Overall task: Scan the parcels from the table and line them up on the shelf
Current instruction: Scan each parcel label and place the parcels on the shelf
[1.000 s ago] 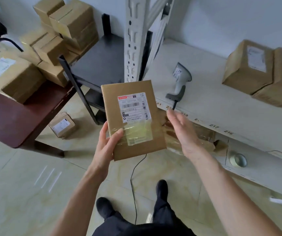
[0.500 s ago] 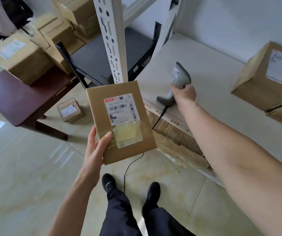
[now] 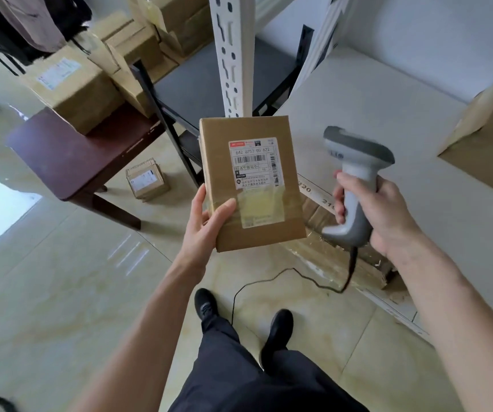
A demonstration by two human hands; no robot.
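Observation:
A flat brown parcel (image 3: 224, 176) with a white barcode label faces me, held at its lower left edge by my left hand (image 3: 206, 226). My right hand (image 3: 379, 212) grips the handle of a grey barcode scanner (image 3: 357, 171), which is lifted off the shelf with its head to the right of the parcel's label. The scanner's black cable hangs down to the floor. The white shelf (image 3: 388, 120) lies on the right, with a brown parcel (image 3: 483, 126) standing on it at the far right. Several more parcels (image 3: 72, 84) sit on the dark wooden table (image 3: 69, 156) at the upper left.
A small parcel (image 3: 147, 181) lies on the tiled floor under the table's edge. A white slotted shelf post (image 3: 230, 55) rises behind the held parcel. A black-framed rack (image 3: 203, 81) stands between table and shelf. Flattened cardboard lies under the shelf. My shoes are below.
My right hand closed on the scanner on the shelf, lifted it and brought it toward me, beside the parcel. The left hand kept holding the parcel, label up.

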